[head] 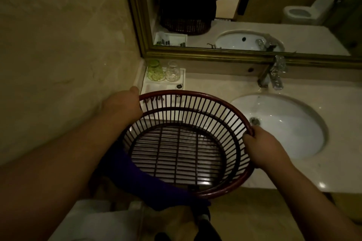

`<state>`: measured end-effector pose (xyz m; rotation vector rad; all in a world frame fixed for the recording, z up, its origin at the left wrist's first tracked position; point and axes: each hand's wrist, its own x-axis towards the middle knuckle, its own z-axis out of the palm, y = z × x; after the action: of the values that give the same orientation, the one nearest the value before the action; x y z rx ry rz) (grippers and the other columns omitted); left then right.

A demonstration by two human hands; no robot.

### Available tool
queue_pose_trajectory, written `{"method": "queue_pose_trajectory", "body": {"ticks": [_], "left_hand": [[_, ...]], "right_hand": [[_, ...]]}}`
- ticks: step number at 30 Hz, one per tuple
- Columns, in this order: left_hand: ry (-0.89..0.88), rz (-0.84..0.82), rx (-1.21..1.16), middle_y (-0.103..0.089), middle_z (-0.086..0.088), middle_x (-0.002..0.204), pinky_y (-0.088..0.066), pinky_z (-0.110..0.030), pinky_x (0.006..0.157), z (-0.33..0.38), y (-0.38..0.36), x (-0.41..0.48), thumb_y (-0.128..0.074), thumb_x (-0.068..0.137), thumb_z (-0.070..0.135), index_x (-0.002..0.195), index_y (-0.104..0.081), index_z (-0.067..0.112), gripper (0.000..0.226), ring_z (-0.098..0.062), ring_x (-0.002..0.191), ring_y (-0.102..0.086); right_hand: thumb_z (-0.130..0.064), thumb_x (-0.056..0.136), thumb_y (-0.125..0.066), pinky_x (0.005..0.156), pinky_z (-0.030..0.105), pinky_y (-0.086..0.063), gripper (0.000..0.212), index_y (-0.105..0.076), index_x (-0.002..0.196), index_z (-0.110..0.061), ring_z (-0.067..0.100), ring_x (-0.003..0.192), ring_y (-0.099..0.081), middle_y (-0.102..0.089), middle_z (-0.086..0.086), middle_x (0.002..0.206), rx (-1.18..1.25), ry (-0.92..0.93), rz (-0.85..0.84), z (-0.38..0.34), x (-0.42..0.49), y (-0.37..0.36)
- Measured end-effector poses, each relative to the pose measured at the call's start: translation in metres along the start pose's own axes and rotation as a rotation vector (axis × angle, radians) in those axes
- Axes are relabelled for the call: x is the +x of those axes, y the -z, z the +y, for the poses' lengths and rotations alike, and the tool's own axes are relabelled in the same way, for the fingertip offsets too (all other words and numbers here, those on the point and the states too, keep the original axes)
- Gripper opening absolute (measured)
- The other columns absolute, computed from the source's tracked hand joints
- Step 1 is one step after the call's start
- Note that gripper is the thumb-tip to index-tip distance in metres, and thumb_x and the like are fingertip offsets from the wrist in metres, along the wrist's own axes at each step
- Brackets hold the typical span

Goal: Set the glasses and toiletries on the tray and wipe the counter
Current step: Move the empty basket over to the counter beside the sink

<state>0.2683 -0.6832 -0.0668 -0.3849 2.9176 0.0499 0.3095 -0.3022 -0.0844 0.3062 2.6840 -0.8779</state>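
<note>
I hold a dark red slatted basket (188, 143) over the counter's left part, empty inside. My left hand (125, 105) grips its far left rim and my right hand (260, 143) grips its right rim. Behind the basket a white tray (182, 78) sits in the counter's back left corner. On the tray stand a green glass (155, 71) and a clear glass (172, 72), both upside down. A small dark round item (179, 86) lies on the tray. Dark toiletry packets (154, 100) show through the basket's slats. A purple cloth (145, 180) hangs under the basket's near left side.
A white oval sink (284, 123) is set in the marble counter (225, 84) to the right, with a chrome tap (273, 74) behind it. A gold-framed mirror (235, 15) rises at the back. A beige wall closes the left side. White fabric (94, 221) lies below.
</note>
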Motion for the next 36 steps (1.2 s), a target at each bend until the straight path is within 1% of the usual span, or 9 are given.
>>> {"method": "queue_pose_trajectory", "body": {"ticks": [3, 7, 10, 14, 19, 24, 28, 32, 36], "left_hand": [[0.085, -0.057, 0.008, -0.056, -0.011, 0.095, -0.052, -0.039, 0.068, -0.01, 0.005, -0.019, -0.067, 0.089, 0.031, 0.121, -0.044, 0.012, 0.044, -0.027, 0.08, -0.058], [0.147, -0.179, -0.053, -0.06, -0.016, 0.116, -0.055, -0.046, 0.087, -0.014, 0.008, -0.033, -0.066, 0.091, 0.026, 0.129, -0.048, 0.011, 0.044, -0.033, 0.1, -0.061], [0.041, -0.154, -0.157, -0.062, -0.009, 0.102, -0.054, -0.039, 0.08, -0.006, 0.01, -0.035, -0.062, 0.093, 0.02, 0.116, -0.06, 0.014, 0.024, -0.027, 0.09, -0.061], [-0.069, -0.108, -0.352, -0.064, -0.006, 0.091, -0.056, -0.036, 0.065, 0.034, 0.027, -0.039, -0.065, 0.089, 0.018, 0.099, -0.06, 0.022, 0.012, -0.024, 0.076, -0.064], [-0.082, -0.273, -0.69, -0.067, -0.013, 0.09, -0.052, -0.028, 0.04, 0.113, 0.05, -0.045, -0.076, 0.087, 0.014, 0.096, -0.06, 0.018, 0.019, -0.029, 0.069, -0.069], [-0.109, -0.437, -0.88, -0.073, 0.001, 0.064, -0.057, -0.029, 0.047, 0.207, 0.062, -0.039, -0.071, 0.085, 0.002, 0.093, -0.062, 0.019, 0.021, -0.018, 0.059, -0.073], [-0.126, -0.473, -0.945, -0.077, -0.006, 0.077, -0.058, -0.03, 0.05, 0.294, 0.059, -0.028, -0.065, 0.086, -0.002, 0.099, -0.066, 0.017, 0.023, -0.021, 0.067, -0.075], [-0.145, -0.44, -0.992, -0.071, -0.008, 0.101, -0.06, -0.036, 0.059, 0.385, 0.054, -0.017, -0.062, 0.091, 0.001, 0.113, -0.058, 0.025, 0.033, -0.026, 0.088, -0.072], [-0.188, -0.366, -1.024, -0.067, -0.005, 0.1, -0.059, -0.038, 0.063, 0.469, 0.055, -0.005, -0.059, 0.094, 0.002, 0.121, -0.052, 0.031, 0.04, -0.024, 0.087, -0.07]], "right_hand": [[-0.027, 0.096, -0.047, 0.04, 0.031, -0.05, 0.01, -0.056, 0.093, -0.023, 0.029, 0.054, -0.066, -0.068, 0.012, 0.077, 0.049, -0.029, -0.024, 0.003, -0.004, 0.003], [-0.022, 0.098, -0.048, 0.037, 0.028, -0.049, 0.013, -0.058, 0.105, -0.016, 0.028, 0.049, -0.068, -0.068, 0.016, 0.081, 0.043, -0.044, -0.045, 0.003, -0.003, 0.011], [-0.021, 0.097, -0.053, 0.037, 0.027, -0.049, 0.013, -0.063, 0.101, -0.015, 0.023, 0.043, -0.067, -0.069, 0.016, 0.078, 0.039, -0.063, -0.006, 0.01, 0.001, 0.033], [-0.033, 0.098, -0.061, 0.039, 0.029, -0.05, 0.019, -0.067, 0.093, -0.016, 0.027, 0.045, -0.066, -0.071, 0.014, 0.069, -0.029, -0.079, 0.075, 0.036, 0.007, 0.088], [-0.038, 0.096, -0.065, 0.038, 0.026, -0.046, 0.022, -0.064, 0.087, -0.018, 0.026, 0.049, -0.066, -0.07, 0.011, 0.07, -0.097, -0.126, 0.185, 0.077, 0.018, 0.162], [-0.046, 0.097, -0.063, 0.045, 0.031, -0.049, 0.037, -0.064, 0.096, -0.009, 0.031, 0.064, -0.068, -0.07, 0.016, 0.079, -0.125, -0.274, 0.202, 0.137, 0.038, 0.228], [-0.032, 0.099, -0.063, 0.047, 0.036, -0.058, 0.023, -0.059, 0.103, -0.009, 0.03, 0.067, -0.073, -0.07, 0.017, 0.085, -0.048, -0.361, 0.259, 0.192, 0.065, 0.283], [-0.019, 0.098, -0.061, 0.062, 0.054, -0.064, 0.01, -0.055, 0.102, -0.013, 0.034, 0.071, -0.074, -0.07, 0.019, 0.089, 0.055, -0.376, 0.27, 0.247, 0.094, 0.333], [-0.019, 0.097, -0.06, 0.054, 0.039, -0.06, 0.013, -0.055, 0.109, -0.017, 0.032, 0.074, -0.072, -0.069, 0.015, 0.093, 0.093, -0.366, 0.326, 0.294, 0.131, 0.379]]}}
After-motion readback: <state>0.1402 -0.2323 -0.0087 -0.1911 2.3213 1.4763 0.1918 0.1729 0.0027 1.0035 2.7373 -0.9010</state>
